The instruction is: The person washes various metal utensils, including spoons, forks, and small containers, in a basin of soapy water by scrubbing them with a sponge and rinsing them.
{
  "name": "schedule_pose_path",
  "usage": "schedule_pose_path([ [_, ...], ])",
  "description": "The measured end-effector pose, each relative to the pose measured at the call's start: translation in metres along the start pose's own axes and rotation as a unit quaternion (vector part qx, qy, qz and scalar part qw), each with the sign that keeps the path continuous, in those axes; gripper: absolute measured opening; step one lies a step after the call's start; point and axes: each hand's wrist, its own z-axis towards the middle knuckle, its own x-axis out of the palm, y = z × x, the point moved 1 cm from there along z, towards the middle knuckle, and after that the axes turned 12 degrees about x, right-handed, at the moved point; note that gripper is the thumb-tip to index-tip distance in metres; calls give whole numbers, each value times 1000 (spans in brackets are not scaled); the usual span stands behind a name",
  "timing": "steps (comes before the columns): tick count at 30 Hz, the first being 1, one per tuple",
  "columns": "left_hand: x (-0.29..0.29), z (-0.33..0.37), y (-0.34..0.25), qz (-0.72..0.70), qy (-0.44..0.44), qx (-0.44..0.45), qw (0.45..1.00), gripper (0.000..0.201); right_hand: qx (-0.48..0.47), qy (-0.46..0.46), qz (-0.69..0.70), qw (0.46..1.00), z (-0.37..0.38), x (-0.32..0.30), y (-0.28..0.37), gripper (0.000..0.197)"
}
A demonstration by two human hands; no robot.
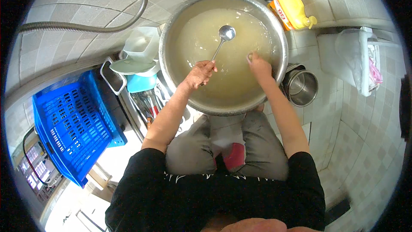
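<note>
My left hand (201, 74) is closed round the handle of a metal serving spoon (227, 32), whose round bowl points away from me over cloudy water. Beneath both hands stands a large round metal basin (281, 45) filled with that yellowish-grey water. My right hand (259, 65) is at the water's surface in the right half of the basin. Its fingers are bent together, and a small pale edge shows at their tips; what it belongs to, I cannot make out.
A yellow pump bottle (296, 9) stands behind the basin's right rim, with metal pots (301, 87) beside it. On the left are clear tubs (141, 43), plates (128, 66), a blue bowl (141, 83), utensils (148, 102) and a blue crate (77, 124). A metal hose (86, 27) hangs above.
</note>
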Motion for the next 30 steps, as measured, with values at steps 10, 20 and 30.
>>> schedule_pose_path([
  [10, 25, -21, -28, -72, 41, -11, 997, 23, -307, -182, 258, 898, -14, -20, 55, 24],
  [20, 14, -18, 4, 492, -183, 184, 831, 23, 1, -67, 109, 992, -15, -53, 35, 41],
  [30, 18, -25, -5, 510, -201, 234, 803, 18, -435, -233, 80, 866, -59, -23, 75, 42],
])
